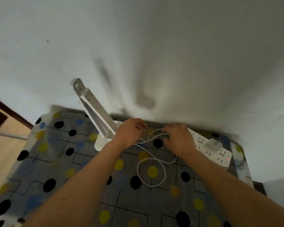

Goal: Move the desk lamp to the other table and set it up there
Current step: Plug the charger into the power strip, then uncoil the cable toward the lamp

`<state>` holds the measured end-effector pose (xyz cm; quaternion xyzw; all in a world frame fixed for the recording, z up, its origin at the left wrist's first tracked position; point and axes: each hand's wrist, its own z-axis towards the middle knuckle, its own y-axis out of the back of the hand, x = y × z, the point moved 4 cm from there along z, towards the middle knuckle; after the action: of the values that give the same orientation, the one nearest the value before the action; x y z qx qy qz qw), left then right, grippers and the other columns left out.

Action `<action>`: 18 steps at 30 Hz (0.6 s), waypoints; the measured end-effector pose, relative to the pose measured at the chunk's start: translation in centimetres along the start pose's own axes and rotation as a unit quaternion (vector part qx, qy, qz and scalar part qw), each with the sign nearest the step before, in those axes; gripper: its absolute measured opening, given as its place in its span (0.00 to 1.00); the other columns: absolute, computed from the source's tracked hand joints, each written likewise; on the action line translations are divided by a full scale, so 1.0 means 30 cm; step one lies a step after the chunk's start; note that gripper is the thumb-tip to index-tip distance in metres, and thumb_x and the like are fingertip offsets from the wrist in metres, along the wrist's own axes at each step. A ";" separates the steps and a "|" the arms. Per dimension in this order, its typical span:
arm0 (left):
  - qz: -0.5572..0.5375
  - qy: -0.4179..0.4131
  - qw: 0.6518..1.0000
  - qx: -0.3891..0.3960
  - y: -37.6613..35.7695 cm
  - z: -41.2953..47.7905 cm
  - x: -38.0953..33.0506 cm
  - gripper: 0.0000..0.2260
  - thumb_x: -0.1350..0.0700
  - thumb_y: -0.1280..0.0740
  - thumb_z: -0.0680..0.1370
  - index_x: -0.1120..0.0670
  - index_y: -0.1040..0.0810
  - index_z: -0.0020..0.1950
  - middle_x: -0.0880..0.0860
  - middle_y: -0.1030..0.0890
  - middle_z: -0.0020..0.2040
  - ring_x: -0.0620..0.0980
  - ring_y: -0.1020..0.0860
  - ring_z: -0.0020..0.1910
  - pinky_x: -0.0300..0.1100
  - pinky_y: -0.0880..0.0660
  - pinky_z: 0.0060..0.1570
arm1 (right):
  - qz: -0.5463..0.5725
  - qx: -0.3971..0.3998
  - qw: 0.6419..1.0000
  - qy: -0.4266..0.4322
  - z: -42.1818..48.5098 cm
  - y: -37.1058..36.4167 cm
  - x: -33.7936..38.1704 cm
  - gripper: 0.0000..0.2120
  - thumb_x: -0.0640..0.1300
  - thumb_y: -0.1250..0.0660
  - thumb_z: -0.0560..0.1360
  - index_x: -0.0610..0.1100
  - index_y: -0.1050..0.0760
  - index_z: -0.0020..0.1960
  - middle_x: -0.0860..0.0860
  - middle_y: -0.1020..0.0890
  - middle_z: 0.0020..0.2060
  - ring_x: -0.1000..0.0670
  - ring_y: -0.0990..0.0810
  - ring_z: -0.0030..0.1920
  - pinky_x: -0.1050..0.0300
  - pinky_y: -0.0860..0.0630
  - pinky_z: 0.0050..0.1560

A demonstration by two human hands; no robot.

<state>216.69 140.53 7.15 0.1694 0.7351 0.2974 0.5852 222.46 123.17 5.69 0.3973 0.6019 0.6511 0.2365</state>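
Observation:
A white folded desk lamp (95,110) stands on its round base at the back of a table covered with a grey dotted cloth (59,161). Its thin white cord (152,171) lies in loops on the cloth. My left hand (129,131) is beside the lamp base, fingers closed on the cord. Just to the right, my right hand (177,138) also pinches the cord, resting against the left end of a white power strip (210,148).
A white adapter (214,143) is plugged into the power strip, whose red light glows near its right end. A grey cable (241,154) runs off the table's right edge. The white wall stands right behind the table. A wooden floor shows at left.

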 end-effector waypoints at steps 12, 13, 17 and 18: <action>0.019 0.076 0.989 -0.127 0.154 -0.153 0.227 0.05 0.56 0.33 0.74 0.46 0.21 0.42 0.44 0.21 0.40 0.43 0.24 0.41 0.35 0.31 0.38 | 0.274 0.195 0.942 -0.016 0.013 -0.160 0.224 0.20 0.43 0.31 0.74 0.45 0.27 0.66 0.48 0.22 0.58 0.49 0.23 0.58 0.60 0.28 0.53; 0.016 0.094 0.987 -0.129 0.159 -0.161 0.251 0.05 0.57 0.33 0.74 0.46 0.21 0.42 0.44 0.21 0.41 0.43 0.24 0.41 0.33 0.32 0.36 | 0.269 0.189 0.944 -0.010 0.006 -0.157 0.226 0.14 0.44 0.31 0.74 0.45 0.23 0.60 0.49 0.20 0.51 0.50 0.22 0.53 0.61 0.29 0.49; 0.036 0.171 0.984 -0.046 0.139 -0.185 0.340 0.10 0.60 0.33 0.71 0.48 0.22 0.51 0.49 0.22 0.49 0.49 0.23 0.46 0.39 0.28 0.42 | 0.338 0.138 0.930 -0.038 -0.013 -0.119 0.203 0.06 0.47 0.30 0.73 0.46 0.17 0.42 0.54 0.18 0.32 0.57 0.22 0.33 0.61 0.25 0.38; 0.060 0.187 0.981 -0.004 0.121 -0.191 0.354 0.13 0.59 0.31 0.71 0.49 0.23 0.54 0.49 0.22 0.51 0.50 0.23 0.48 0.40 0.28 0.44 | 0.374 0.130 0.916 -0.064 -0.013 -0.105 0.192 0.06 0.47 0.29 0.73 0.46 0.17 0.40 0.53 0.18 0.30 0.58 0.22 0.30 0.61 0.24 0.35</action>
<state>208.08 148.29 2.18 0.1521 0.8188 0.3614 0.4193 218.32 127.99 3.98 0.6614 0.4724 0.5811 -0.0403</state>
